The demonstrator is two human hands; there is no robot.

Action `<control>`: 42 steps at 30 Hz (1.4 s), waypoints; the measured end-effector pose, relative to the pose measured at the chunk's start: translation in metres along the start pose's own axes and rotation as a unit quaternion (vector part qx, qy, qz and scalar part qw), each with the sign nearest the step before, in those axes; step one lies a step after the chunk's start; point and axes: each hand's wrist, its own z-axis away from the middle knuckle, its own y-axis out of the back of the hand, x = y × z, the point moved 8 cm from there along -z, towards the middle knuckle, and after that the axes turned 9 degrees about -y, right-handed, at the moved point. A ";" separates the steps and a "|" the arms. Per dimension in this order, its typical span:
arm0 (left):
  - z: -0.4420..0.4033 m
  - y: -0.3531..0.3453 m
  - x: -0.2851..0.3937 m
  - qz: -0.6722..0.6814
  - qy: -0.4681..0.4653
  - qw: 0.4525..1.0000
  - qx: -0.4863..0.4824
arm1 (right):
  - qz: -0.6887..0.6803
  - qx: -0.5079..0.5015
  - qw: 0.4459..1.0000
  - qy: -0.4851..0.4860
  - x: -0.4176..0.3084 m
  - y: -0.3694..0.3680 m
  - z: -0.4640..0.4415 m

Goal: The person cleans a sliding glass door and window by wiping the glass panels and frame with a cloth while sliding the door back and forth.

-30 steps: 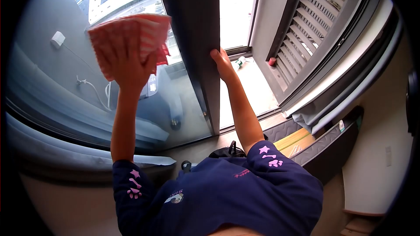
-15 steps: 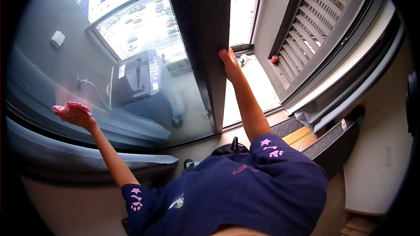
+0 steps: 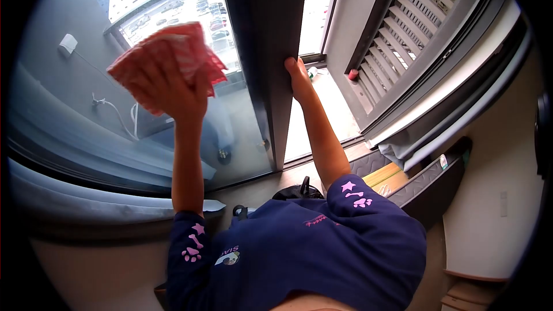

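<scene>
A red and white cloth (image 3: 187, 40) is held against or very near the glass panel (image 3: 239, 132) by my left hand (image 3: 181, 95). The fingers spread over the cloth, whose corners stick out past them on both sides. With the thumb up, my right hand (image 3: 299, 79) grips the edge of the dark door frame (image 3: 276, 29), beside the open gap; its fingers are partly hidden. Behind the glass, the appliance is mostly covered by my left hand and the cloth.
A white wall device (image 3: 68, 44) and a hanging cable show through the glass. To the right are a louvred shutter (image 3: 412, 14) and a red object (image 3: 353, 74) on the ledge. Below sit a black bag (image 3: 299, 190), a grey curtain (image 3: 397, 152) and a quilted dark edge (image 3: 423, 187).
My left hand has moved right and up across the glass with the cloth, which now looks larger and more spread out. My right hand stays on the door frame.
</scene>
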 end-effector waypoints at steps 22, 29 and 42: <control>0.052 0.021 -0.037 -0.014 0.069 0.997 0.015 | 0.037 0.039 0.998 0.024 -0.006 0.008 0.012; 0.100 0.010 -0.062 -0.017 -0.015 0.999 -0.024 | 0.286 0.029 0.958 0.022 -0.013 0.038 0.010; 0.101 0.015 -0.067 0.083 0.177 0.981 -0.009 | 0.319 0.362 0.801 0.355 -0.085 -0.053 0.077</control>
